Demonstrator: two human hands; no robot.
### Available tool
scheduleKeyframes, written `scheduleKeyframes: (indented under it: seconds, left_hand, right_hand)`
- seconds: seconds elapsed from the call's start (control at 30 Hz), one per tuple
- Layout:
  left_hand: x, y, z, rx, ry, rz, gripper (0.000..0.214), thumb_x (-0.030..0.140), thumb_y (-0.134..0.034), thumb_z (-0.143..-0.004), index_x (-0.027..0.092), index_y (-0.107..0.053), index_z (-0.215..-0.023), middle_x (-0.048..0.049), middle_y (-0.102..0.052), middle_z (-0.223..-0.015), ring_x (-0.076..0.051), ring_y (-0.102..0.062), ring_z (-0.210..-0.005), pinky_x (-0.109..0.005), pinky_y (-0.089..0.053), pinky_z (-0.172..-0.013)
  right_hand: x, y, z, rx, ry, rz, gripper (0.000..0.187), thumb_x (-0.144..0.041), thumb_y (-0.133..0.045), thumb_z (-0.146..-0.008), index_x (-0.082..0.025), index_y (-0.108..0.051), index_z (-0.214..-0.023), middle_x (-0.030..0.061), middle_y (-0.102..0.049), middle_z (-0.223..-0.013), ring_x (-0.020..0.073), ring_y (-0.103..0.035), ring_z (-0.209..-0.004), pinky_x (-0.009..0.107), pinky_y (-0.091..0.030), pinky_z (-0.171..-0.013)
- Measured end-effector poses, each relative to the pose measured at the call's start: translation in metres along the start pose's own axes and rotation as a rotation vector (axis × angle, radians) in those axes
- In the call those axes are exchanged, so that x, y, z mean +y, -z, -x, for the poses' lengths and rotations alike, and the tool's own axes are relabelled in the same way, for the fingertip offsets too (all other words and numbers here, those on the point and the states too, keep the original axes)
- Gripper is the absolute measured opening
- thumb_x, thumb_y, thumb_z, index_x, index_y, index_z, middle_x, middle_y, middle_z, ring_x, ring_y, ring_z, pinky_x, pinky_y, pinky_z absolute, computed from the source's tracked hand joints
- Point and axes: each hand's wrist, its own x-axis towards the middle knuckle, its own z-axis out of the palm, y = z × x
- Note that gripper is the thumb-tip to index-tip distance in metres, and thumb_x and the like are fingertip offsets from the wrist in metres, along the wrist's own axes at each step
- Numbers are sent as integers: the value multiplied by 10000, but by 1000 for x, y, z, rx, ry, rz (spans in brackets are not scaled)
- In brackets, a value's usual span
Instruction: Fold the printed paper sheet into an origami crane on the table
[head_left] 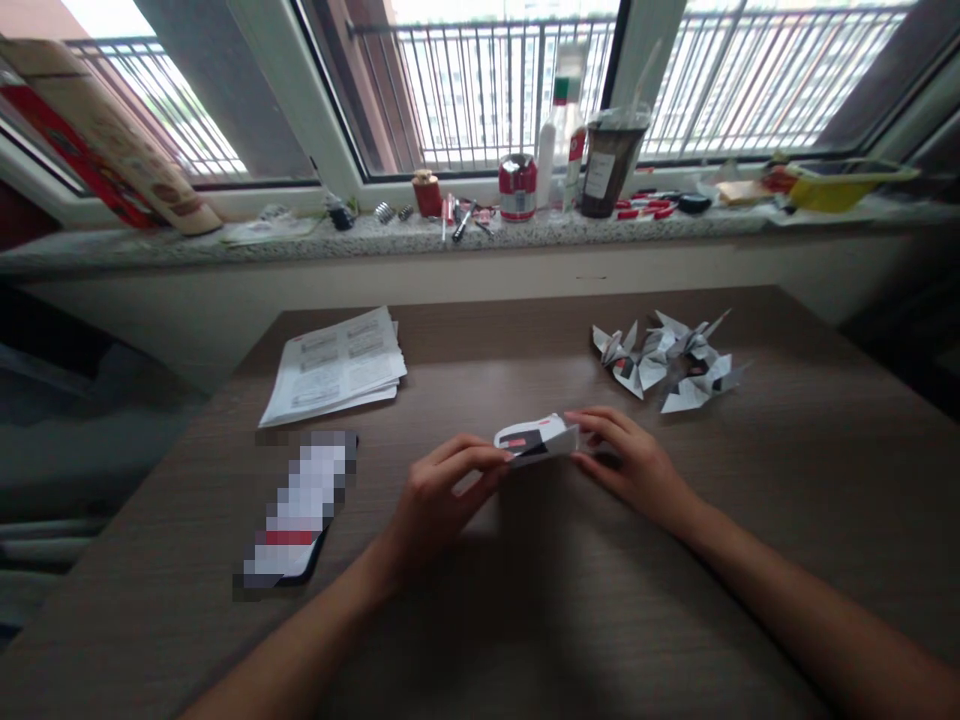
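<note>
We pinch a half-folded white-black-red paper piece [536,440] between left hand [442,492] and right hand [637,466]; finished grey-white folded paper figures [667,362] beyond right, unfolded white printed sheets [337,366] beyond left.

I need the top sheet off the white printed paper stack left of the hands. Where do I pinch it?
Probably the near right corner of the white printed paper stack, coming from the right: it lies flat on the brown wooden table, and its sheets fan apart there.
</note>
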Motion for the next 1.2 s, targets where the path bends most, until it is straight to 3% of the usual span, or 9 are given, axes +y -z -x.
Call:
scheduleKeyframes:
  seconds: [0.1,0.2,0.33,0.4,0.47,0.53,0.67,0.93,1.2]
  left_hand:
    - [8,3,-4,82,84,112,112,99,-687,-967,203,-723,-988,-15,-702,-931,-128,-685,-850,-231,-569,-764]
    - [11,4,-5,127,274,269,58,187,-678,-992,199,-728,-965,-27,-678,-953,-136,-679,-844,-218,-589,-699]
    - [8,2,-6,148,481,321,90,273,-700,-990,190,-722,-964,-23,-712,-900,-142,-701,-814,-227,-612,-713]
    - [3,-1,-6,154,538,320,111,297,-709,-983,187,-694,-978,-19,-717,-902,-145,-708,-806,-233,-617,-702]
    - [-3,-5,-4,180,561,314,146,299,-730,-962,194,-629,-976,0,-694,-892,-145,-710,-796,-236,-618,-680]
    - [-9,-8,-2,196,548,318,194,298,-730,-954,211,-556,-962,27,-663,-854,-142,-712,-747,-241,-616,-645]
    - [-18,-10,1,52,477,148,101,301,-662,-999,207,-632,-978,-7,-704,-901,-155,-716,-789,-259,-603,-675]
    - [-24,-13,2,-146,322,-154,34,171,-657,-961,193,-665,-985,-16,-698,-897,-171,-669,-791,-303,-546,-727]
    - [-33,-18,7,-236,249,-327,93,168,-673,-964,194,-681,-1053,-66,-661,-1037,-221,-675,-912,-364,-580,-798]
  right_hand:
    - [-3,1,-4,5,18,-16,355,-302,-667,-988,-288,-654,-1343,114,-628,-1376,289,-612,-1277,483,-534,-1069]
    - [-6,3,-5,-10,-10,-87,215,-325,-657,-1000,-261,-700,-1200,110,-655,-1340,279,-622,-1254,481,-503,-1085]
    - [-9,3,-2,-30,-167,-172,179,-387,-636,-1015,-232,-706,-1071,55,-729,-1013,211,-687,-922,353,-562,-832]
    - [-9,2,0,-32,-250,-173,215,-423,-638,-1009,-227,-715,-1055,14,-693,-838,176,-635,-727,299,-519,-658]
    - [-9,1,1,-22,-288,-169,243,-443,-642,-1000,-224,-731,-1058,-5,-662,-766,162,-586,-650,284,-477,-591]
    - [-9,0,0,-12,-302,-163,262,-446,-643,-995,-223,-751,-1080,-6,-659,-744,161,-572,-630,282,-464,-573]
    - [-8,1,-2,-6,-313,-114,293,-419,-658,-985,-216,-777,-1157,16,-719,-778,170,-593,-620,294,-484,-565]
    - [0,-1,-1,-43,-193,61,298,-341,-643,-996,-211,-765,-1235,63,-807,-980,192,-693,-686,319,-563,-655]
    - [7,-5,1,-88,-103,141,300,-302,-632,-1007,-190,-746,-1261,100,-805,-1043,227,-749,-819,370,-617,-774]
